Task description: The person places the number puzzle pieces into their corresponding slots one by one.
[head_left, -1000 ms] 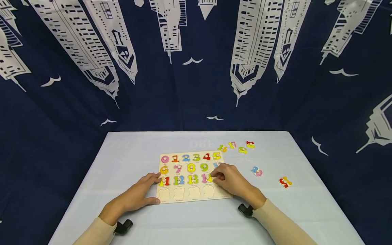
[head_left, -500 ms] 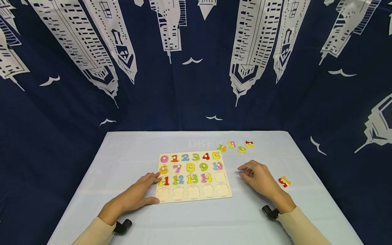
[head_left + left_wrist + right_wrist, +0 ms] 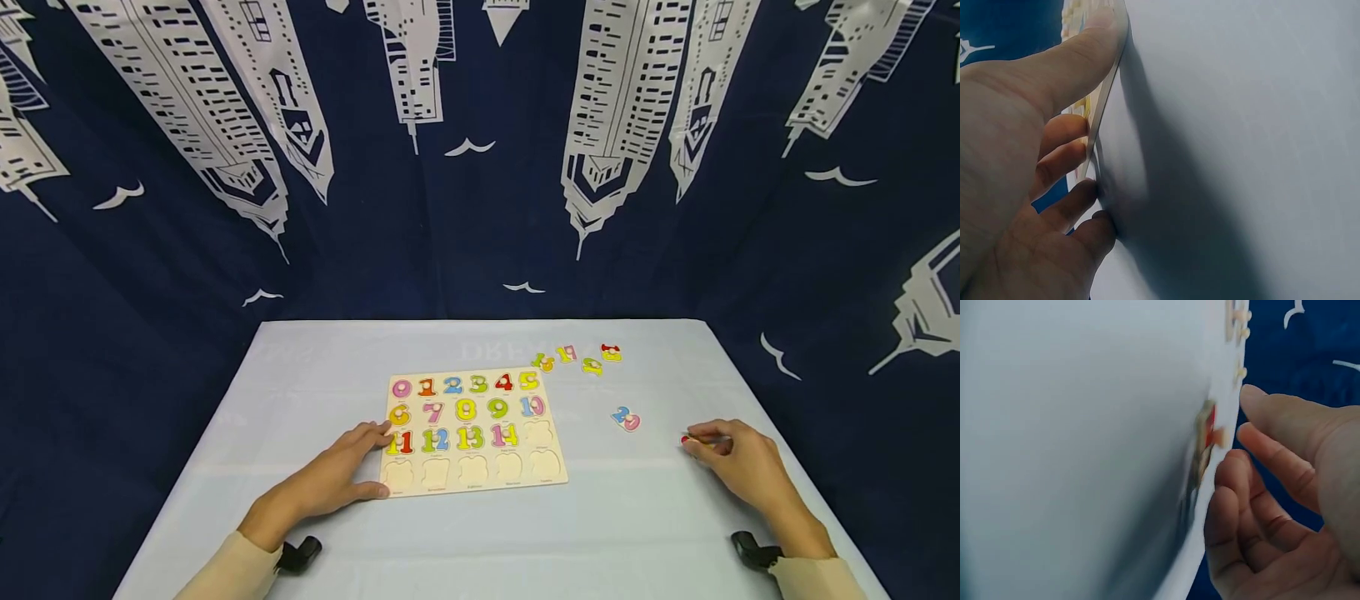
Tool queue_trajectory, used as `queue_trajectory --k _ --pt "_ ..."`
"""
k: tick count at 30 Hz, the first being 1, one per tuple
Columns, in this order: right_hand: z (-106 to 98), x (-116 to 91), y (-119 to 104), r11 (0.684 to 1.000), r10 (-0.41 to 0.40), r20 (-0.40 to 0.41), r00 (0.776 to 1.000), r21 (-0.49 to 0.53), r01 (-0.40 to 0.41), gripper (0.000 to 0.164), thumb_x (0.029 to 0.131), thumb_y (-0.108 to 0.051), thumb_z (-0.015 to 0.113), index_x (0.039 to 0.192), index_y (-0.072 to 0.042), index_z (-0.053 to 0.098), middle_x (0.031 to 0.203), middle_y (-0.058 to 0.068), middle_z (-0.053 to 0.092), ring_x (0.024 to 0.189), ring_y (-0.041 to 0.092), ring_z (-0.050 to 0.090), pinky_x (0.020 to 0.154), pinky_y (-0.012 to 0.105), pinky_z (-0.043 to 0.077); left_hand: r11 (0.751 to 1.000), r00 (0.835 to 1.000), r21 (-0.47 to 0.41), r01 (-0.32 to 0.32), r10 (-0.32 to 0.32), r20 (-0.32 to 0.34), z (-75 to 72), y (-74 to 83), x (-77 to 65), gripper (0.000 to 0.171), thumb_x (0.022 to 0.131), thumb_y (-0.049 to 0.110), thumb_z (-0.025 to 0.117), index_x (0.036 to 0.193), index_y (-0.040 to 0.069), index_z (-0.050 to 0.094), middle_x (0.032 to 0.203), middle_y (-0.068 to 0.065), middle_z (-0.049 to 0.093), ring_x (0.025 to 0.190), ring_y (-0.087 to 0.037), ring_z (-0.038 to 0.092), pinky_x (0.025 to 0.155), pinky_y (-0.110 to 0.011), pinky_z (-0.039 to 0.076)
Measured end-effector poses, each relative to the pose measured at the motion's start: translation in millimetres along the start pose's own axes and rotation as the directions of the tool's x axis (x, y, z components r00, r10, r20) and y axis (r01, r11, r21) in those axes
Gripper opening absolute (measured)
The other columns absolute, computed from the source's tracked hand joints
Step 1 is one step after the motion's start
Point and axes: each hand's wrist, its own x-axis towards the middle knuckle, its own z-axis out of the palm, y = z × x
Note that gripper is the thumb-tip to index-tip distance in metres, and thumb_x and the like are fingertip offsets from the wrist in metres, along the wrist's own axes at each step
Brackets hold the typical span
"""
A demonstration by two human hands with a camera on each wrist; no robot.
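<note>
A wooden number puzzle board (image 3: 450, 490) lies on the table, with pieces 0 to 14 in their slots and several bare recesses. My left hand (image 3: 337, 475) rests along its left edge, thumb at the near corner and fingertips beside the 11; in the left wrist view the thumb (image 3: 1079, 65) lies against the board's edge. At the right, my right hand (image 3: 742, 462) reaches with bent fingers over the red and yellow 15 piece (image 3: 686, 439), mostly hidden by them. In the right wrist view a small gap shows between the fingertips and the knob of this piece (image 3: 1209, 428).
A blue and pink 20 piece (image 3: 626, 419) lies between the board and my right hand. Several more number pieces, one red and yellow (image 3: 611, 352), lie beyond the board's far right corner. A dark blue cloth (image 3: 450, 233) with white buildings hangs behind the white table (image 3: 315, 358).
My right hand has left the board after the 14, passed over the 20 piece and moved right to the 15 piece. The left hand stays at the board's edge.
</note>
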Motion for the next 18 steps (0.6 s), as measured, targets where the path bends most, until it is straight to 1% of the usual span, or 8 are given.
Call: queue_trajectory --k 2,5,10,15,18 --pt "-2.9 -1.7 6.4 1.000 0.031 0.031 0.999 0.005 -0.031 0.020 0.099 -0.021 0.096 0.113 -0.009 0.089 0.098 0.005 0.084 0.074 -0.008 0.057 0.062 0.022 0.049 1.000 1.000 0.001 0.006 -0.006 0.000 0.0 1.1 0.3 0.083 0.099 0.043 0.095 0.166 0.010 0.060 0.188 -0.009 0.044 0.175 -0.046 0.039 0.139 -0.068 0.041" --pt "-3.4 -2.5 11.0 0.999 0.040 0.043 0.998 0.017 -0.041 0.017 0.100 -0.020 0.095 0.110 -0.007 0.088 0.091 0.002 0.084 0.073 -0.009 0.059 0.063 0.020 0.051 1.000 1.000 0.001 0.005 -0.005 -0.002 -0.3 1.5 0.5 0.083 0.099 0.043 0.095 0.166 0.011 0.060 0.188 -0.009 0.044 0.175 -0.046 0.040 0.139 -0.068 0.041" --pt "-1.0 -1.4 11.8 0.998 0.066 0.028 0.997 0.018 -0.066 0.019 0.101 -0.025 0.094 0.103 -0.008 0.087 0.084 -0.002 0.080 0.071 -0.007 0.059 0.062 0.021 0.050 1.000 1.000 -0.008 0.000 0.000 -0.006 0.1 0.8 0.4 0.083 0.099 0.044 0.095 0.166 0.012 0.060 0.187 -0.008 0.045 0.174 -0.045 0.041 0.139 -0.067 0.041" --pt "-1.8 1.4 10.5 0.995 0.096 0.042 0.995 0.005 -0.096 0.024 0.101 -0.028 0.094 0.099 -0.007 0.085 0.082 -0.002 0.079 0.071 -0.004 0.059 0.062 0.023 0.049 1.000 1.000 -0.011 0.000 0.000 -0.005 0.8 0.4 -0.2 0.083 0.098 0.044 0.095 0.166 0.012 0.060 0.187 -0.008 0.045 0.175 -0.045 0.040 0.139 -0.067 0.041" --pt "-2.3 3.0 8.8 0.995 0.096 0.052 0.994 -0.004 -0.096 0.023 0.102 -0.028 0.094 0.100 -0.007 0.085 0.082 -0.003 0.080 0.071 -0.004 0.060 0.063 0.023 0.048 1.000 1.000 -0.010 0.001 -0.001 -0.005 0.7 0.3 -0.1 0.083 0.098 0.045 0.095 0.166 0.012 0.060 0.187 -0.008 0.046 0.174 -0.045 0.041 0.139 -0.067 0.040"
